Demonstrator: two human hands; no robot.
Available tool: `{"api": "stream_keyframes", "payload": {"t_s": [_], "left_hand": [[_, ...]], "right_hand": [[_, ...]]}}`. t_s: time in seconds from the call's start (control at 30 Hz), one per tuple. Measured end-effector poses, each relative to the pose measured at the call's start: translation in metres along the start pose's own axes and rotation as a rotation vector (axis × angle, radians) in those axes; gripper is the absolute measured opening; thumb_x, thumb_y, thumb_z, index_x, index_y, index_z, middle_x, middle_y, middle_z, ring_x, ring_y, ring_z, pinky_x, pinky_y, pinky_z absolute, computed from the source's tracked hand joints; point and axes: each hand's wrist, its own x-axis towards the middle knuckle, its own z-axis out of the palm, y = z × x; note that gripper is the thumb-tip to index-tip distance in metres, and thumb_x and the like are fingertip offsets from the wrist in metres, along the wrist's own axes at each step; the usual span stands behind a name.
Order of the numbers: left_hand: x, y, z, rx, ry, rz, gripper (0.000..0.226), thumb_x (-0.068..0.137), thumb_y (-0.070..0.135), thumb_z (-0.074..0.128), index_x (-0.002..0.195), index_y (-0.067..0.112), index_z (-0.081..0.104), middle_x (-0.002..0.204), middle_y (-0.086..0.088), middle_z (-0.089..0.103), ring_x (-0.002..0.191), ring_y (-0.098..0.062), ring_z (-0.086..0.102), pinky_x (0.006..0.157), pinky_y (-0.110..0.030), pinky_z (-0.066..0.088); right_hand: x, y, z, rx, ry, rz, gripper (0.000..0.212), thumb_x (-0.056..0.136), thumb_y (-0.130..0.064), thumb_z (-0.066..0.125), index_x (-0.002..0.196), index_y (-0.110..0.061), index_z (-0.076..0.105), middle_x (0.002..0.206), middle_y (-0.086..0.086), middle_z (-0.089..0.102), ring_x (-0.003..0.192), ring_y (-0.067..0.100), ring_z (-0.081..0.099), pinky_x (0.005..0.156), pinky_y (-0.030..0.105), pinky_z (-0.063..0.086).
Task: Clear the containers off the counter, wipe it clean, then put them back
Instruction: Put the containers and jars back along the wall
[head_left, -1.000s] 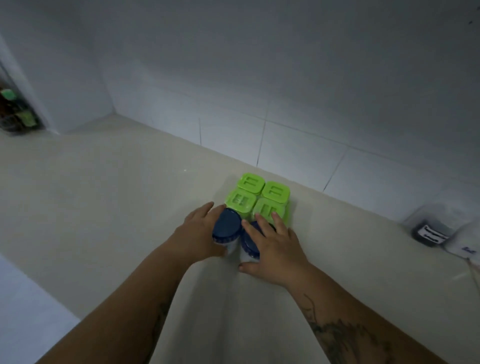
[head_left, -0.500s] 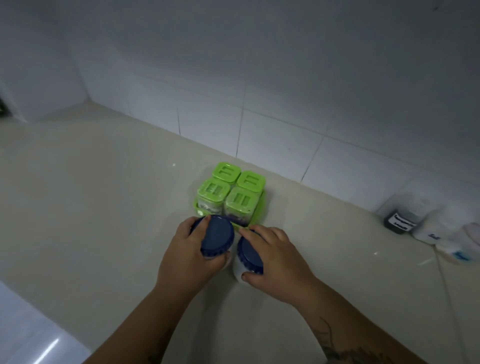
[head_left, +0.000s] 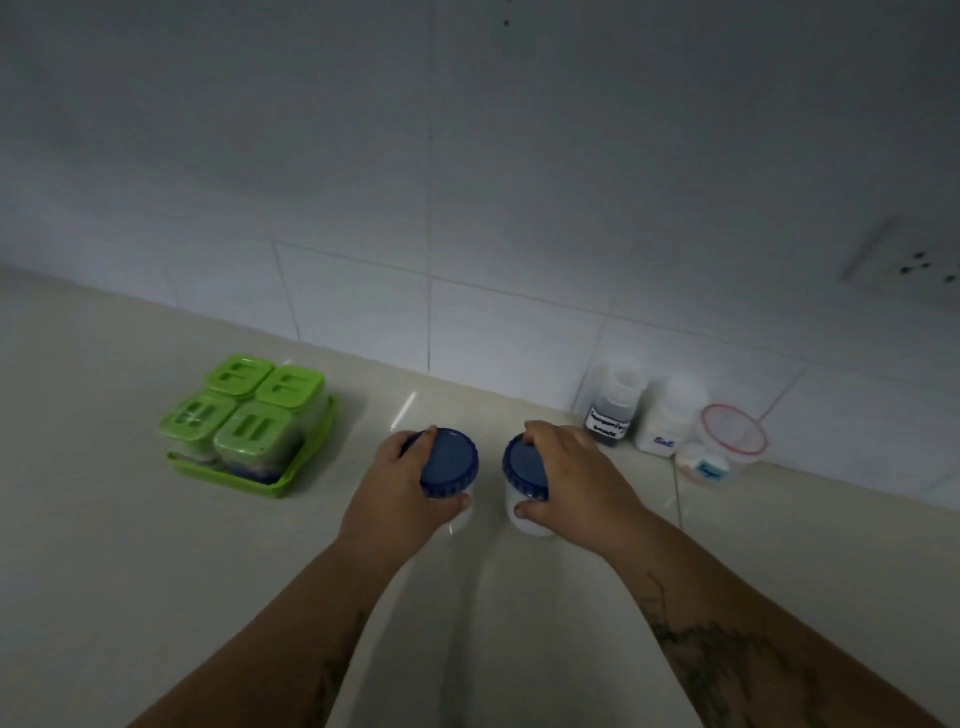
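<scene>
**Item 1.** Left hand (head_left: 400, 488), lower centre of frame. Fingers and thumb are wrapped round the left jar (head_left: 449, 462), which has a blue ribbed lid. Its pale body is mostly hidden under the palm.

**Item 2.** Right hand (head_left: 576, 478), just right of centre. It grips the right jar (head_left: 524, 470) from above and the side. The lid is the same blue, and the white body shows below the thumb. The jars are near each other but not touching. I cannot tell whether their bases rest on the counter (head_left: 130, 571) or are lifted off it.

**Item 3.** Green tray (head_left: 228, 475), left of centre, with four green-lidded boxes (head_left: 244, 415) packed inside. It sits well apart from both hands.

**Item 4.** Right of frame, against the tiled wall, close together:
- dark labelled bottle (head_left: 610, 410)
- white labelled bottle (head_left: 667, 415)
- red-rimmed tub (head_left: 727, 441)

**Item 5.** Wall socket (head_left: 904, 260), upper right.

**Handling note (my judgement).** The step in hand is moving both jars at once.
- I would keep them upright and hold the bodies as well as the lids, since a screw lid may be loose.
- I would keep the gap between them so they do not knock together.
- I would set each down flat on its base, short of the bottles at the right so nothing topples.
- I would let go of one jar at a time.
</scene>
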Motion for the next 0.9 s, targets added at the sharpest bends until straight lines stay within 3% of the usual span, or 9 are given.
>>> {"api": "stream_keyframes", "payload": {"t_s": [0.17,0.33,0.43,0.57,0.8,0.9], "left_hand": [[0.058,0.007,0.038,0.036,-0.061,0.032,0.091,0.071,0.041,0.079,0.147,0.02,0.032,0.14,-0.001,0.034,0.122,-0.016,0.041,0.096,-0.017,0.034],[0.102,0.008,0.064,-0.007,-0.093,0.09,0.091,0.075,0.032,0.079,0.149,0.017,0.028,0.147,-0.006,0.027,0.129,-0.019,0.037,0.101,-0.018,0.029],[0.126,0.006,0.071,-0.035,-0.103,0.112,0.089,0.075,0.028,0.079,0.148,0.016,0.03,0.149,-0.007,0.025,0.131,-0.018,0.035,0.1,-0.013,0.026],[0.148,0.004,0.077,-0.025,-0.129,0.133,0.089,0.078,0.029,0.077,0.15,0.016,0.026,0.154,-0.007,0.017,0.137,-0.018,0.028,0.102,-0.01,0.018],[0.167,0.005,0.081,0.004,-0.169,0.177,0.086,0.082,0.028,0.074,0.15,0.017,0.023,0.159,-0.008,0.005,0.143,-0.02,0.019,0.105,-0.012,0.014],[0.167,0.005,0.08,0.055,-0.179,0.183,0.088,0.082,0.034,0.072,0.151,0.021,0.019,0.16,-0.004,0.0,0.143,-0.019,0.02,0.108,-0.018,0.021]], "right_hand": [[0.037,0.048,0.014,-0.075,0.092,0.033,0.079,0.074,-0.039,0.079,0.138,-0.015,0.038,0.15,-0.001,0.035,0.136,0.022,0.029,0.105,0.034,0.035],[0.062,0.072,0.022,-0.135,0.03,0.06,0.08,0.084,-0.045,0.068,0.147,-0.017,0.027,0.161,-0.005,0.017,0.147,0.021,0.013,0.111,0.042,0.033],[0.074,0.078,0.021,-0.318,0.071,0.024,0.076,0.085,-0.048,0.065,0.146,-0.017,0.032,0.158,-0.002,0.028,0.144,0.02,0.025,0.104,0.046,0.032],[0.087,0.084,0.023,-0.478,0.135,0.039,0.06,0.077,-0.045,0.073,0.126,-0.018,0.051,0.144,0.002,0.051,0.127,0.024,0.05,0.093,0.05,0.03],[0.098,0.088,0.028,-0.57,0.17,0.079,0.058,0.073,-0.038,0.078,0.122,-0.015,0.058,0.133,0.005,0.06,0.116,0.026,0.058,0.088,0.046,0.022],[0.098,0.083,0.024,-0.599,0.155,0.085,0.059,0.075,-0.039,0.076,0.125,-0.015,0.055,0.135,0.005,0.058,0.117,0.026,0.056,0.09,0.047,0.022]]}}
